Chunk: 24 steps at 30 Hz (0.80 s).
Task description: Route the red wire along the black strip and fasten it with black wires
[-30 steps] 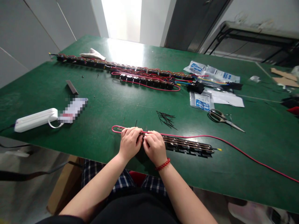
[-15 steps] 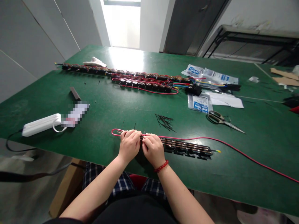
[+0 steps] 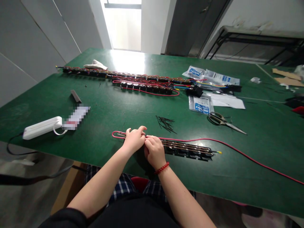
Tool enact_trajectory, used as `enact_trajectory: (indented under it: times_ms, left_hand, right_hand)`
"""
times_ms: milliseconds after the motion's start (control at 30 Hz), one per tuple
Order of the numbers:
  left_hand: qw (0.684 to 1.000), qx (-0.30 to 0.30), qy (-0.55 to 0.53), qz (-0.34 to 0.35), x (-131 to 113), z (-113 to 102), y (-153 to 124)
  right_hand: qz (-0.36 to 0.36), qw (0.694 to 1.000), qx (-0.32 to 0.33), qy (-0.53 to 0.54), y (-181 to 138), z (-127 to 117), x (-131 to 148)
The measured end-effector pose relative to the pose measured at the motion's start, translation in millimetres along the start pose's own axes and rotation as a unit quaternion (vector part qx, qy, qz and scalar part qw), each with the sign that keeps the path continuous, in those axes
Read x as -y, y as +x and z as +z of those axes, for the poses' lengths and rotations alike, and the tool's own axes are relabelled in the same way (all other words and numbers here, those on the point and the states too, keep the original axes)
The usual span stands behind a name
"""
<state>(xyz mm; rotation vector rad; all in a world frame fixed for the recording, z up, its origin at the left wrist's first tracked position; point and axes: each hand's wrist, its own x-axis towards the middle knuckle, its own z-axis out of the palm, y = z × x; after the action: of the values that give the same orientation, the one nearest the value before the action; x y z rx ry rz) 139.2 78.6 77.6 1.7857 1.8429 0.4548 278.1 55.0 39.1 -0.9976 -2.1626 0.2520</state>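
Note:
A long black strip of small modules (image 3: pixel 187 149) with bare wires along its top lies near the front edge of the green table (image 3: pixel 114 107). A red wire (image 3: pixel 237 151) loops round its left end and trails off to the right. My left hand (image 3: pixel 134 139) rests on the strip's left part with fingers curled and pressing on the wires. My right hand (image 3: pixel 154 150), with a red bead bracelet on its wrist, is closed in a pinch on the wires right beside the left hand.
A pile of thin black pins (image 3: pixel 166 123) lies just beyond the hands. Scissors (image 3: pixel 222 120) and plastic bags (image 3: pixel 200 104) are to the right. Two long wired strips (image 3: pixel 133 79) lie at the back. A white power strip (image 3: pixel 41 127) sits left.
Both hands stayed on the same spot of the strip. My left fingers have lifted and spread a little. The camera tilted slightly upward.

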Motion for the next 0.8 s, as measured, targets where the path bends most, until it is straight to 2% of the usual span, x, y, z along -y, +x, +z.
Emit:
enact_trajectory:
  times_ms: [433,800]
  left_hand:
    - [0.995,-0.064,-0.071,0.001,5.6,4.0,-0.5]
    - [0.994,-0.075,-0.082,0.01,7.2,5.2,-3.5]
  right_hand:
    - [0.0,1.0,-0.003,-0.007,0.8,0.5,0.6]
    - [0.022,1.0,0.003,-0.022,1.0,2.0,1.5]
